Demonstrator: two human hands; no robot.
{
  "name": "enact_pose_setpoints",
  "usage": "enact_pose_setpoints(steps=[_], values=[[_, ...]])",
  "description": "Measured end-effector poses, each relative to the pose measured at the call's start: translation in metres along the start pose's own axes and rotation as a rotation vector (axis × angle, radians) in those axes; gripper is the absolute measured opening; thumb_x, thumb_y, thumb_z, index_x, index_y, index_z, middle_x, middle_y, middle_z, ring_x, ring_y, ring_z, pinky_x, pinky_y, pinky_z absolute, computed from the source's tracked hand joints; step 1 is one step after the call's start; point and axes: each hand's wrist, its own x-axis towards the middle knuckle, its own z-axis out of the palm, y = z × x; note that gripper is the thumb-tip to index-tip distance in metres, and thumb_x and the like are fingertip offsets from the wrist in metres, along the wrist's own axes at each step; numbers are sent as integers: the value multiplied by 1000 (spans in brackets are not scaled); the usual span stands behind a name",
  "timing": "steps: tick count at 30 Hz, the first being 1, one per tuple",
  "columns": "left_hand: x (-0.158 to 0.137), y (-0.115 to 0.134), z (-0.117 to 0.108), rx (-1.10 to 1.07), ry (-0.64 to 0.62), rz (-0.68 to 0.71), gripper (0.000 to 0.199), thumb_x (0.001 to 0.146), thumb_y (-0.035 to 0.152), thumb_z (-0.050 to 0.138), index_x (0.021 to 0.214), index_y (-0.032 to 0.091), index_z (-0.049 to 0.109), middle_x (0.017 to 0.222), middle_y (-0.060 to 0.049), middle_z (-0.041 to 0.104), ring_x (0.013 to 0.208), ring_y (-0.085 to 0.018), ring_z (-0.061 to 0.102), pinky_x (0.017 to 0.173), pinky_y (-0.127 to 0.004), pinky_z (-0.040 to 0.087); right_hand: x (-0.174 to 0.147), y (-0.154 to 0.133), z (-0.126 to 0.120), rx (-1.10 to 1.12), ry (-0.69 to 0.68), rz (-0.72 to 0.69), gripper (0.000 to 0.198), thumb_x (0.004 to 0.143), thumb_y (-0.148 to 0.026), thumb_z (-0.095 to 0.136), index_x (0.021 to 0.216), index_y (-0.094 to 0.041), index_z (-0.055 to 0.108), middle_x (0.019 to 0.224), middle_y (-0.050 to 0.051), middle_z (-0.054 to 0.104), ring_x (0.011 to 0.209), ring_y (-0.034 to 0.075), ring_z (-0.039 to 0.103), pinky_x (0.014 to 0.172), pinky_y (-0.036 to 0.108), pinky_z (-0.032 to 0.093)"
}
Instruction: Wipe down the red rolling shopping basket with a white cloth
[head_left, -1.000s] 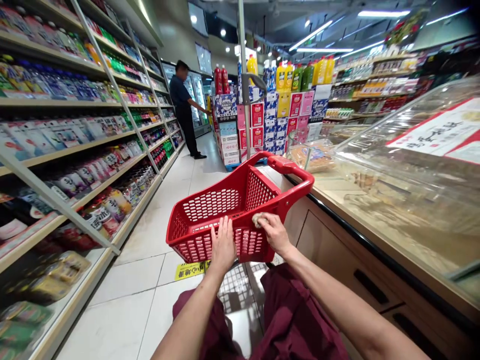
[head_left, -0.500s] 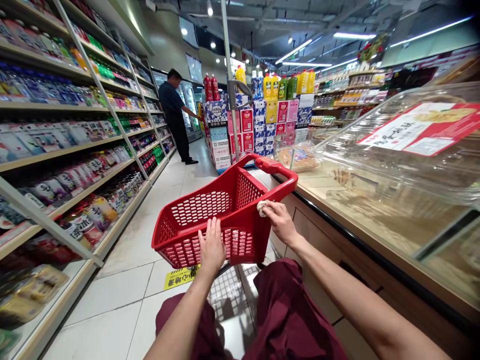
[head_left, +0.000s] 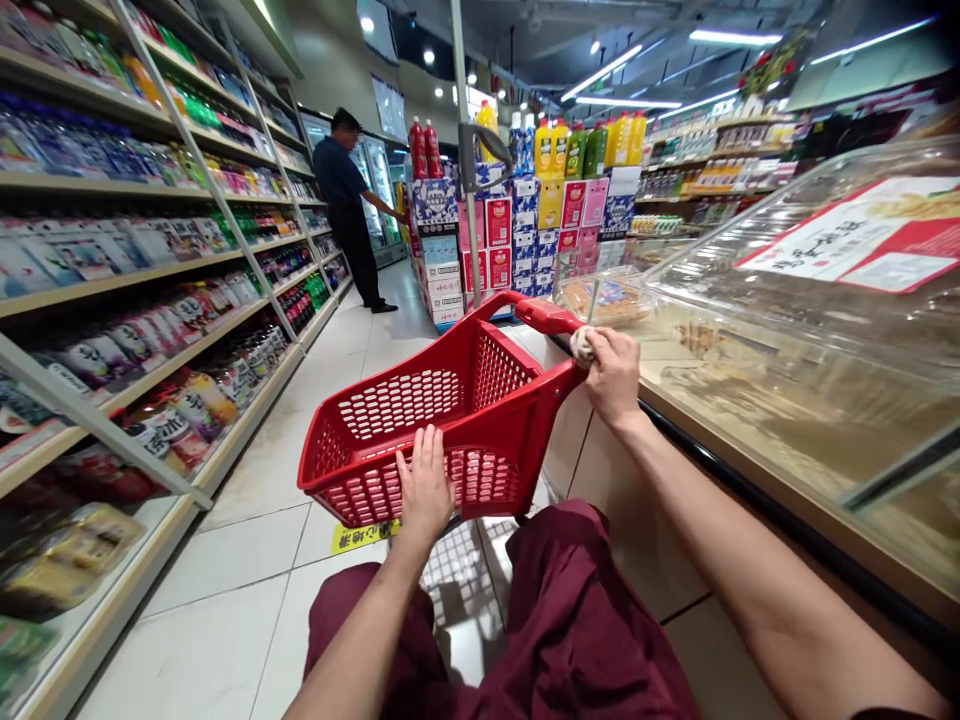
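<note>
A red plastic shopping cart (head_left: 517, 440) with perforated walls stands on the floor in front of my knees. My left hand (head_left: 426, 490) lies against its near side, fingers stretched out flat at the rim. At the cart's handle end, my right hand (head_left: 615, 375) is closed around a crumpled whitish cloth (head_left: 582, 346). The cloth touches the red bar at the corner of the handle. Part of it is hidden inside my fingers. The basket's visible inside shows only red walls and a divider.
Shelves of packaged drinks (head_left: 150, 260) line the left. A display counter (head_left: 735, 400) with clear plastic food boxes runs close along the right. Ahead stand stacked drink cartons (head_left: 499, 240) and a person in dark clothes (head_left: 352, 210). A yellow floor sign (head_left: 364, 536) lies beneath the cart.
My right hand has moved the cloth up and right along the cart's side to the handle corner. The left hand stays on the near side. The view has shifted slightly.
</note>
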Motion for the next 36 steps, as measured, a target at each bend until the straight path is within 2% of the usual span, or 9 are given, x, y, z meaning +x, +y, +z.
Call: enact_pose_setpoints(steps=[2,6,11,16,18,22,27,32,36], values=[[-1,1,-1,-7,4,-9,70,70,14,40,137,8,20,143,-13,27,134,-24,16,107,-53,15,2,-3,-1,18,-23,-8,36,84,-12,35,113,-15,57,110,13,56,105,23,45,92,43,38],[-3,3,-5,-23,-5,-26,70,69,13,40,136,9,21,143,-11,28,134,-23,18,107,-53,14,2,-11,-3,94,-222,-139,36,82,-10,37,110,-20,59,110,8,57,108,22,45,93,42,39],[-4,5,-5,-29,7,-37,71,69,13,41,137,9,20,144,-11,26,134,-23,17,107,-53,16,11,-3,-11,-6,-76,25,35,81,-9,37,110,-10,58,107,17,56,104,24,45,91,45,38],[-6,5,-3,-35,6,-59,70,70,15,42,137,10,21,144,-10,24,134,-24,17,106,-53,16,-3,-31,-6,135,-289,-215,37,81,-7,36,109,-17,58,111,9,57,107,20,47,94,37,40],[-6,5,-3,-30,0,-49,70,70,14,42,137,11,21,144,-10,25,134,-23,17,107,-53,15,-4,-30,-7,130,-277,-189,37,82,-8,36,111,-17,57,111,10,56,106,21,47,94,40,40],[-7,5,-4,-11,7,-51,71,70,15,43,137,11,20,143,-11,27,134,-24,17,107,-54,17,-3,-25,-9,41,-135,-9,38,82,-10,36,113,-18,56,111,12,56,107,24,46,93,45,39],[-8,6,-5,0,8,-46,70,71,16,43,137,11,20,143,-11,28,134,-24,17,107,-53,17,-6,-39,-2,133,-304,-230,37,81,-7,36,110,-16,58,110,10,57,107,22,47,95,41,39],[-9,5,-5,-7,-4,-39,70,71,15,43,137,11,19,143,-11,27,134,-24,16,106,-55,18,1,-29,-4,6,-119,-34,36,81,-9,37,110,-14,58,106,15,57,102,24,47,91,42,40],[-10,2,-5,1,1,-25,70,71,14,41,137,11,19,144,-10,25,134,-23,15,107,-55,16,-13,-50,5,139,-270,-215,37,82,-7,36,111,-17,58,111,11,57,108,23,47,93,43,40]])
